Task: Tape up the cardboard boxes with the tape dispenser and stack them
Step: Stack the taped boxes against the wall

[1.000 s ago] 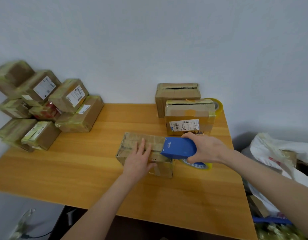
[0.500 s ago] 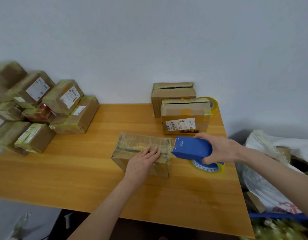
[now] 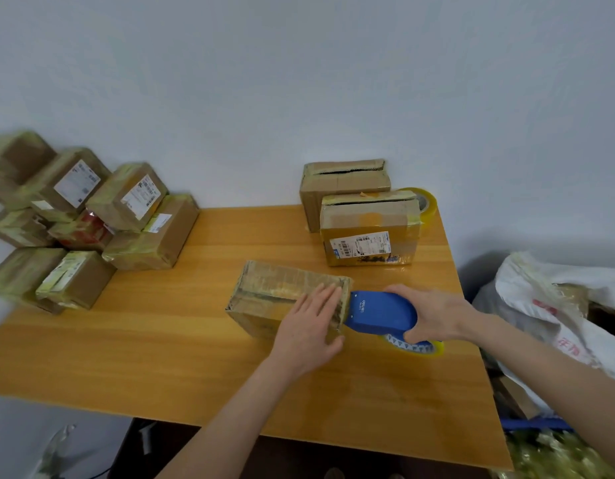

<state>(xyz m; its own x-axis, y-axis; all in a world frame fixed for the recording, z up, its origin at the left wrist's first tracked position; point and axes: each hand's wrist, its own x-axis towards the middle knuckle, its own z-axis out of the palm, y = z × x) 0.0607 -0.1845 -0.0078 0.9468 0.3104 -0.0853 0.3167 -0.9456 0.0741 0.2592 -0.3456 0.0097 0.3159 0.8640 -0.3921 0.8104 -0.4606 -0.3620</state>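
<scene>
Head: worn, tape-streaked box [image 3: 282, 288]; blue tape dispenser [image 3: 378, 314]

White "deli" logo on the blue tape dispenser [image 3: 382, 314], centre right. The barcode label [image 3: 360, 244] on the box [image 3: 368, 216] behind it and the red characters on the white bag [image 3: 541, 305] are illegible.

Head cam, wide-angle: faces fwd + down onto table [image 3: 154, 344], close; edges prob. warped.

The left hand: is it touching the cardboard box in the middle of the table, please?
Touching. The head view shows the left hand lying flat on top of the cardboard box.
</scene>
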